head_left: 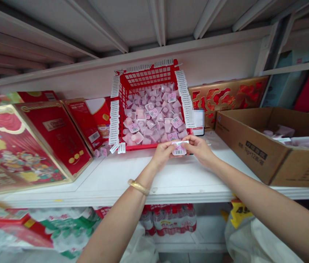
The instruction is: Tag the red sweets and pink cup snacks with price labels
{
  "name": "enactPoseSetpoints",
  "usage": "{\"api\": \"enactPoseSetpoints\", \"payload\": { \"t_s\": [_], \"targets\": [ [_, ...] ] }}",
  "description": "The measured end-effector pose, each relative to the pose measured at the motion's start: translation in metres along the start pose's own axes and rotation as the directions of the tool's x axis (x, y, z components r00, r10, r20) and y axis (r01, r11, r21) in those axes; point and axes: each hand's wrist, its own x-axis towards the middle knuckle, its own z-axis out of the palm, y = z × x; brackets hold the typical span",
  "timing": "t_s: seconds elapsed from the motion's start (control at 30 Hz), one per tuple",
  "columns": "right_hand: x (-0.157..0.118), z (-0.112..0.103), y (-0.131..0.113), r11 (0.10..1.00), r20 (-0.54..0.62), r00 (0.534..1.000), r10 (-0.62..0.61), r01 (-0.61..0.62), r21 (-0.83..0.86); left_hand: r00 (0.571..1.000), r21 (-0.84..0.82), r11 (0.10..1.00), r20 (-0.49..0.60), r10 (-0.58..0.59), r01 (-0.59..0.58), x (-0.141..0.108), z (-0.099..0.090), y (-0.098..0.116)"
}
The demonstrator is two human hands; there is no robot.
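Observation:
My left hand [162, 153] and my right hand [200, 150] meet in front of a red plastic basket. Between their fingertips they pinch a small jelly cup [179, 149], its pink lid with a barcode turned towards me. A white edge, perhaps a label, shows along the lid's top by my right fingers. The basket [140, 147] holds a heap of pale purple and pink jelly cups [154, 118], some with barcode lids facing up. Rows of white printed label strips [182, 87] hang over its rim. A phone [198, 130] leans just behind my right hand.
An open cardboard carton [242, 149] with a few cups and packs stands right on the white shelf [110, 179]. Red gift boxes [58, 137] stand left, a gold box [231, 93] behind. Metal beams [157, 22] run overhead. Bottled drinks [168, 221] sit below.

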Motion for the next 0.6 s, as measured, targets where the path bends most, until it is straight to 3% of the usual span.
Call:
{"api": "enactPoseSetpoints", "payload": {
  "t_s": [0.6],
  "targets": [
    [0.0027, -0.0023, 0.0077, 0.998, 0.031, 0.999, 0.043, -0.042, -0.036, 0.999, 0.103, 0.994, -0.029, -0.037, 0.04, 0.0015, -0.0011, -0.0063]
  ]
}}
